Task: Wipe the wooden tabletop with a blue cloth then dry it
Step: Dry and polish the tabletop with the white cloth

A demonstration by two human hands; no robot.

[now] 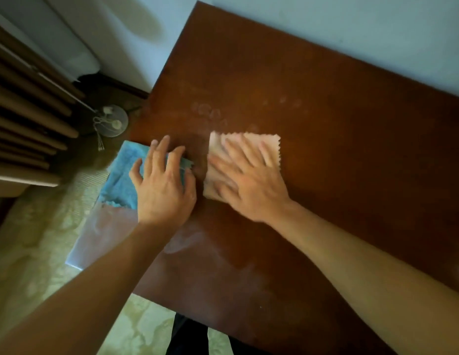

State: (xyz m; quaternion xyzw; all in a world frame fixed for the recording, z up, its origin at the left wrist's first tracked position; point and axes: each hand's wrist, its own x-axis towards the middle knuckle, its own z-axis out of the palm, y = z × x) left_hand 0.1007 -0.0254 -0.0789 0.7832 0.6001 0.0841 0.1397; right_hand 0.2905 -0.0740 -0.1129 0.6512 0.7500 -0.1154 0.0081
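The dark wooden tabletop [325, 139] fills the right and middle of the head view, with pale smudges near its centre. A blue cloth [123, 175] lies at the table's left edge, partly over the rim. My left hand [163, 185] rests flat on its right part, fingers spread. Just to the right, a pale pink cloth [270, 146] with zigzag edges lies flat on the wood. My right hand [251, 180] presses flat on it, fingers spread and slightly blurred.
A pale blue-white sheet [100, 237] lies under the blue cloth at the table's left edge. The wall [325, 29] runs along the table's far side. Left of the table are a patterned floor [31, 252], wooden slats [23, 119] and a small round object [111, 121].
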